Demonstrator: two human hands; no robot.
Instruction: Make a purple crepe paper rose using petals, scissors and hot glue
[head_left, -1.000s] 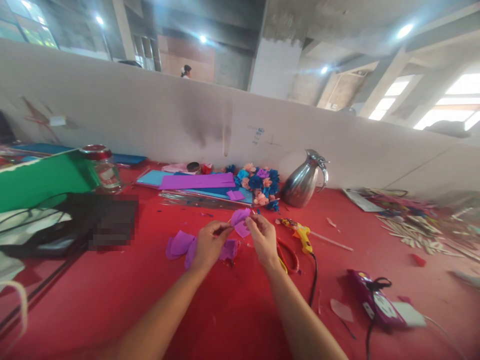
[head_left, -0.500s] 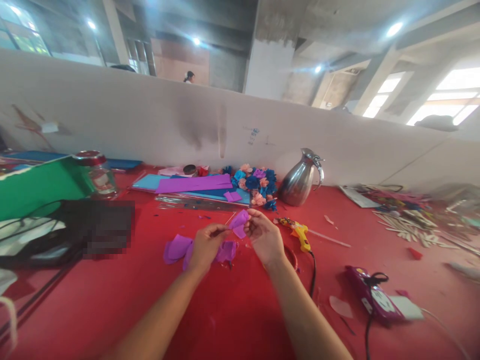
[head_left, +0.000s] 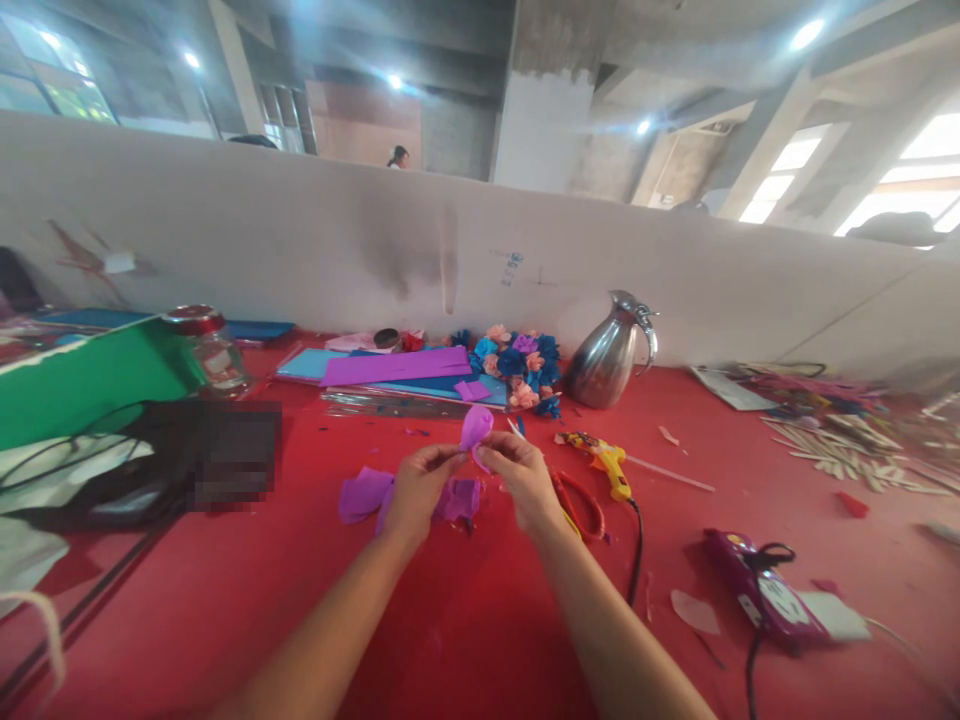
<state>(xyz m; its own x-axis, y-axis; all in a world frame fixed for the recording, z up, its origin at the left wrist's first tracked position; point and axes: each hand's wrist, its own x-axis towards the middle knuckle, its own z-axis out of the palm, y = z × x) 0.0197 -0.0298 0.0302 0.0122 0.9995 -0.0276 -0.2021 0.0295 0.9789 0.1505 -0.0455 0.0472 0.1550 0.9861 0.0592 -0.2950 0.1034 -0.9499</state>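
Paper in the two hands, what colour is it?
The paper is purple, clearest in the head view.

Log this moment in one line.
left hand: pinching purple paper; right hand: pinching same paper; glue gun: on table, unheld; flowers: beyond hands

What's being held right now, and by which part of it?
A purple petal, pinched near its lower end by the left hand and right hand.

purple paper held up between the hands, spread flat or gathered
Gathered, at least at its lower end: the purple paper narrows where the left hand and right hand grip it, below a rounded top.
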